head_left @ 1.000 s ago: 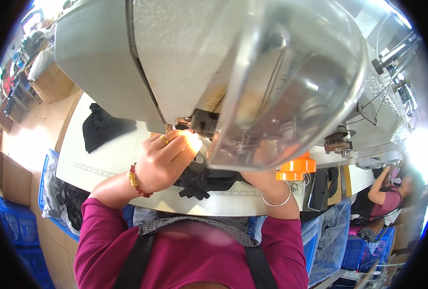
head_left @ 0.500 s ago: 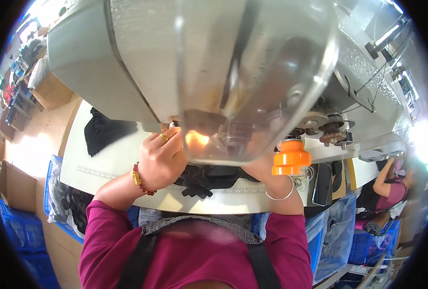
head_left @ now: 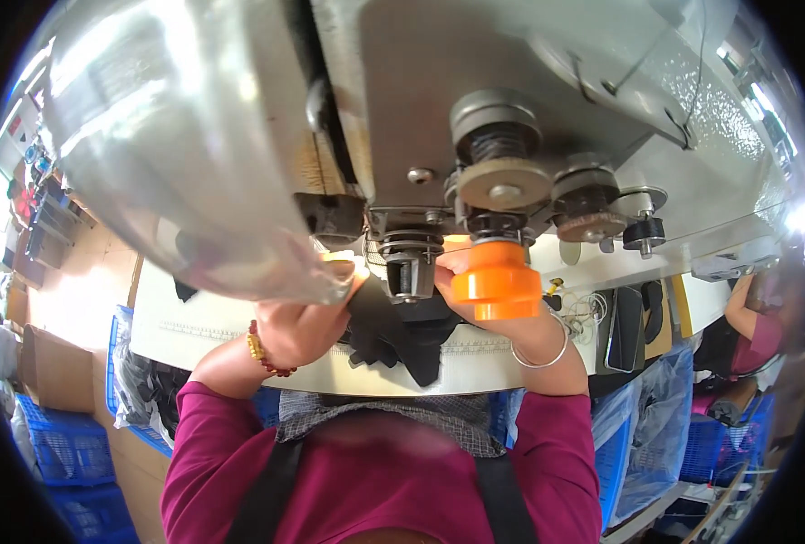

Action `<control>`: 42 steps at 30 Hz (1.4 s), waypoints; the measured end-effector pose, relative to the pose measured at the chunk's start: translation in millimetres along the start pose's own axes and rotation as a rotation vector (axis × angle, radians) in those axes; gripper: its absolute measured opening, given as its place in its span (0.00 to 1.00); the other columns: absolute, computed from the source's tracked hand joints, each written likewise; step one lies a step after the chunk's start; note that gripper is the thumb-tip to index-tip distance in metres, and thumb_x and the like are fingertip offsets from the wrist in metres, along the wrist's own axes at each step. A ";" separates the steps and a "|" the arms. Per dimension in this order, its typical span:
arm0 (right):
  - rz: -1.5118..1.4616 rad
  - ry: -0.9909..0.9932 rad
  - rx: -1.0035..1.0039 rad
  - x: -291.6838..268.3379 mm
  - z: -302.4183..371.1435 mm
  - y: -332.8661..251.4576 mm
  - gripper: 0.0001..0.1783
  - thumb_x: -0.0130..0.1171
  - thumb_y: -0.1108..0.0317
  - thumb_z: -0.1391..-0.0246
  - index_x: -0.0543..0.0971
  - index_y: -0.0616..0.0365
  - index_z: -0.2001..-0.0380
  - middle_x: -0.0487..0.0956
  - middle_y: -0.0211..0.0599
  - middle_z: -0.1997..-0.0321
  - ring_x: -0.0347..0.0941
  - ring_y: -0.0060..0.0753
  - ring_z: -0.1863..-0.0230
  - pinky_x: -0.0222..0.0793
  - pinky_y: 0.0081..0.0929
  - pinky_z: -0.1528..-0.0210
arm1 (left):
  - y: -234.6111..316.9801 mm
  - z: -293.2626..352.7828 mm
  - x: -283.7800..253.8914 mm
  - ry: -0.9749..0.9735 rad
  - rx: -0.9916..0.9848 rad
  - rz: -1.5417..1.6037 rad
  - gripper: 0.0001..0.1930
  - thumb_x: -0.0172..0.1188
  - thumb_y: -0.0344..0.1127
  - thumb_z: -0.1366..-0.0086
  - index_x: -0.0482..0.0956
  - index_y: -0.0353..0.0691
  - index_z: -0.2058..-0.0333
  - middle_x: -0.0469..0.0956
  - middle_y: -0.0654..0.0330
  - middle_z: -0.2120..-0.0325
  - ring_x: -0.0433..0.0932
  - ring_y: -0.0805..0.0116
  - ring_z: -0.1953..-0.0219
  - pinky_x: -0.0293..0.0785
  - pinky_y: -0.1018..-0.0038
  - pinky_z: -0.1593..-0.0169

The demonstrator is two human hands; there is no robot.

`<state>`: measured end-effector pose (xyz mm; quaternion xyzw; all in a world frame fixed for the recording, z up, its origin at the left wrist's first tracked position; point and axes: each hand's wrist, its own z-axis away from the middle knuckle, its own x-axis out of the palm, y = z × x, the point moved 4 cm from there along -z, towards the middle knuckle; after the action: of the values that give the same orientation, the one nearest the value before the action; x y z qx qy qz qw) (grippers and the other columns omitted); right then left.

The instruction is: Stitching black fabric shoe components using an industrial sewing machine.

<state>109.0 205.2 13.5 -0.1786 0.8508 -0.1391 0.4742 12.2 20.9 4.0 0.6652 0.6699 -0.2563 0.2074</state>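
Black fabric pieces [head_left: 401,337] lie on the white table under the head of a grey sewing machine [head_left: 402,109], their jagged folds hanging toward its front edge. My left hand [head_left: 301,334] is closed at the left edge of the fabric, fingers bent against it; a clear plastic shield [head_left: 194,199] partly covers the fingertips. On the other side, my right hand [head_left: 522,334] reaches in behind an orange knob [head_left: 496,281]. A few of its fingers show touching the fabric's right side, but the knob hides how they are bent. The presser area is mostly hidden by metal parts.
Tension discs [head_left: 504,177] hang low over the work. A printed ruler strip runs along the table [head_left: 212,349]. A phone [head_left: 625,328] and loose thread lie at the right. Blue crates [head_left: 63,440] and a plastic-lined bin [head_left: 652,435] flank me; another person [head_left: 754,335] sits far right.
My view has shifted, so the shield now appears further left and the knob and discs nearer the middle. The fabric between my hands shows more and hangs in a different shape.
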 end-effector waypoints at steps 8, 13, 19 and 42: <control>-0.125 0.062 -0.022 1.5 0.6 7.4 0.08 0.59 0.73 0.61 0.74 0.61 0.88 0.71 0.42 0.84 0.71 0.47 0.79 0.64 0.41 0.76 | 7.6 -4.4 7.1 0.076 0.023 -0.017 0.16 0.62 0.18 0.61 0.81 0.30 0.68 0.79 0.53 0.73 0.79 0.56 0.73 0.77 0.63 0.69; -0.043 -0.050 0.030 24.3 1.3 28.1 0.09 0.59 0.73 0.66 0.73 0.64 0.92 0.73 0.44 0.84 0.72 0.48 0.79 0.66 0.42 0.75 | 14.2 -11.2 9.5 0.107 0.047 -0.086 0.17 0.60 0.25 0.66 0.80 0.29 0.70 0.77 0.52 0.71 0.78 0.57 0.71 0.76 0.66 0.71; -0.172 -0.015 0.095 11.9 -1.7 20.9 0.18 0.70 0.57 0.59 0.84 0.50 0.62 0.82 0.36 0.61 0.79 0.42 0.62 0.73 0.34 0.62 | 10.0 -4.9 13.1 0.029 0.016 -0.086 0.15 0.59 0.27 0.61 0.80 0.32 0.69 0.77 0.52 0.68 0.78 0.57 0.67 0.78 0.65 0.65; 0.536 0.154 -0.308 43.9 26.3 -27.3 0.19 0.58 0.72 0.58 0.77 0.59 0.58 0.76 0.32 0.71 0.69 0.30 0.76 0.62 0.32 0.77 | -15.4 -11.6 2.7 -0.105 -0.050 0.013 0.14 0.61 0.26 0.64 0.76 0.39 0.72 0.75 0.62 0.71 0.72 0.69 0.80 0.67 0.72 0.83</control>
<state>114.9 159.8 -22.1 -0.0069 0.9121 0.1082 0.3953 -2.5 30.4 12.4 0.6496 0.6600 -0.2730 0.2605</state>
